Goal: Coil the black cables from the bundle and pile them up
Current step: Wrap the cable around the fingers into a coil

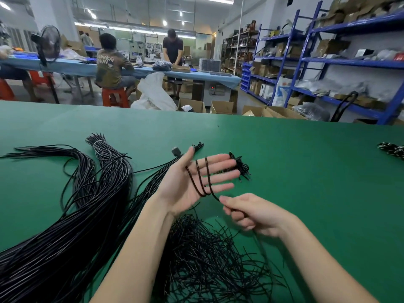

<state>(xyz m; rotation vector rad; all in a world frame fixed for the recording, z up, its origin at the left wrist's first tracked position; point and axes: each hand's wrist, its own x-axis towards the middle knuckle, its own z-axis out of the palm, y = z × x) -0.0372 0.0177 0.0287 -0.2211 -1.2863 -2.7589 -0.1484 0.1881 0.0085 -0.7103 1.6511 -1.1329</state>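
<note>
black cable [202, 179] runs in three loops across the palm and fingers of the left hand [196, 182], which is held up flat with fingers straight and slightly spread above the green table [306, 171]. the right hand [249, 213] pinches the same cable just below the left palm. a thick bundle [65, 226] of black cables lies on the table to the left, and a loose tangle of cable ends [207, 259] lies under both wrists.

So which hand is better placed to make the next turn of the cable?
Probably the right hand: it pinches the free run of the cable. The left hand is open and flat, with three turns around its fingers.
</note>
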